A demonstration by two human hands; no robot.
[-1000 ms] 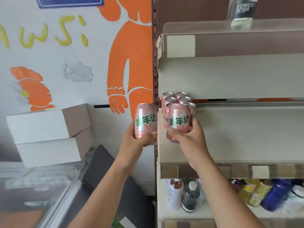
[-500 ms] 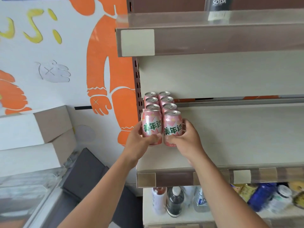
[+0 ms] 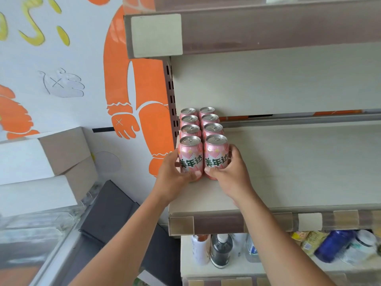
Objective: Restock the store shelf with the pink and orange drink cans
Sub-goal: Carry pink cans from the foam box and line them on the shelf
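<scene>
Shelf (image 3: 288, 162), far left end: eight pink cans, two columns, upright. Left hand (image 3: 173, 174) grips front left can (image 3: 190, 155), fingers curled round it; right hand (image 3: 233, 172) grips front right can (image 3: 216, 154) likewise. Both cans touch.

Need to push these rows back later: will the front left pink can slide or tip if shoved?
Likely slides: the front left can stands upright on a flat, smooth-looking shelf. Tipping seems unlikely; it is squat, with other cans close behind. Its tab looks unopened, so probably full and heavy for its size.
</scene>
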